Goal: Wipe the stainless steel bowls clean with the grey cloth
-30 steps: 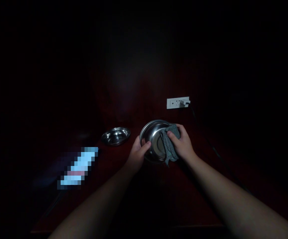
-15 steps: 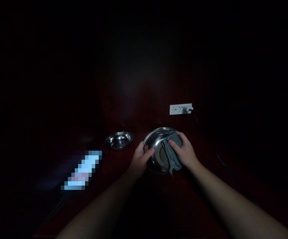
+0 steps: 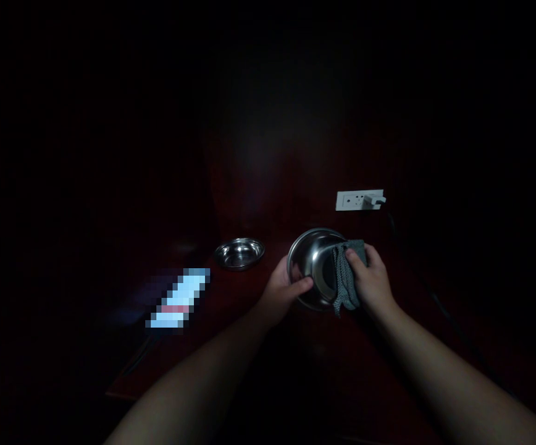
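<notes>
The scene is very dark. My left hand [image 3: 283, 293] grips the near left rim of a shiny steel bowl [image 3: 313, 262], which is tilted up toward me above a dark red table [image 3: 249, 321]. My right hand [image 3: 370, 279] pinches a grey patterned cloth [image 3: 343, 281] against the bowl's right rim, with the cloth hanging down over the edge. Both hands are closed round what they hold.
A second steel bowl [image 3: 239, 253] sits on the table to the left. A lit, blurred screen [image 3: 178, 299] lies further left. On the wall behind is a white socket [image 3: 357, 200] with a plug and a dark cable running down the right side.
The view has shifted, so everything sits further right in the frame. The bowl stays tilted in my hands, and the cloth has slid toward its right rim.
</notes>
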`<state>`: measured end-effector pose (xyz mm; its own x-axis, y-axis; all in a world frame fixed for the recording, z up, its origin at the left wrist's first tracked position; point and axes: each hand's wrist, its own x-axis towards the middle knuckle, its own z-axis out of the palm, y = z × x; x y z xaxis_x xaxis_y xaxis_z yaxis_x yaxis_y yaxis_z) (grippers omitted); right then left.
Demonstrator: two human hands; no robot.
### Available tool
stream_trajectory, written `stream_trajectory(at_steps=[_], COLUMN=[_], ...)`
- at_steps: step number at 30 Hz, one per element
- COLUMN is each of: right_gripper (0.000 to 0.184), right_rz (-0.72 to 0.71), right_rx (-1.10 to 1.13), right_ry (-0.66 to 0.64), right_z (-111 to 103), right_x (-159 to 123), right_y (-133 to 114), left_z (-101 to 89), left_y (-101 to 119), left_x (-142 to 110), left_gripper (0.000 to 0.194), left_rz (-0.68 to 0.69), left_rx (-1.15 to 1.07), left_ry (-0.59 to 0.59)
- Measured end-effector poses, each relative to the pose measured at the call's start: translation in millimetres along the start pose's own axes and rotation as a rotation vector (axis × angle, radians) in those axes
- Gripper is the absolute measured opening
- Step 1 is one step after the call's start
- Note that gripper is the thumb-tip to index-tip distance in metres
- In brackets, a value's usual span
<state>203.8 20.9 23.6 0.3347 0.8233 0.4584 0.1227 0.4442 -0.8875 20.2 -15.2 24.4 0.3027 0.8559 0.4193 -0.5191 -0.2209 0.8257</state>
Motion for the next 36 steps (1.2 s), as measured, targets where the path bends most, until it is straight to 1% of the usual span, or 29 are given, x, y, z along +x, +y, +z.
stream_trajectory(at_steps=[1,3,6,9,11,18,23,27,33,36], right_gripper=[0.048,0.047,0.048,0.048,0.048,0.051,0.046,0.043,0.04,0.04], right_rz=[-0.013,-0.04,-0.062,-0.071,-0.077,-0.098,-0.088,-0.072,-0.13,-0.171], right_rx=[-0.008,-0.037,-0.068,-0.068,-0.058,-0.065,-0.028,-0.068,-0.083,-0.09], right_ry=[-0.009,-0.032,-0.104,-0.189,-0.215,-0.214,-0.188,-0.148,-0.193,-0.194], right_z=[-0.2,-0.7,-1.3,-1.1,-1.0,-2.2,-3.3,-3.1,-1.7,-1.4], right_x=[-0.4,-0.9,-0.8,0.1,0.5,0.9,1.7,1.2,0.2,-0.5], right_y=[-0.3,-0.7,0.3,3.2,4.9,7.3,9.4,7.9,4.8,2.8], left_z=[0.0,-0.9,-3.5,-5.5,-6.1,-4.5,-3.1,-5.0,-6.2,-5.6], left_y=[-1.8,-4.6,-5.0,-3.5,-3.6,-3.8,0.3,0.0,1.1,3.0], left_x=[-0.4,-0.2,1.7,4.1,5.5,7.3,5.6,5.7,6.4,6.5], left_gripper=[0.063,0.068,0.067,0.067,0.067,0.062,0.048,0.047,0.044,0.042], left_rz=[0.022,0.056,0.086,0.097,0.092,0.1,0.085,0.075,0.061,0.043], left_rx=[0.041,0.112,0.17,0.181,0.179,0.147,0.137,0.138,0.178,0.165], left_ry=[-0.027,-0.048,-0.042,-0.015,0.002,0.016,0.053,0.069,0.116,0.14])
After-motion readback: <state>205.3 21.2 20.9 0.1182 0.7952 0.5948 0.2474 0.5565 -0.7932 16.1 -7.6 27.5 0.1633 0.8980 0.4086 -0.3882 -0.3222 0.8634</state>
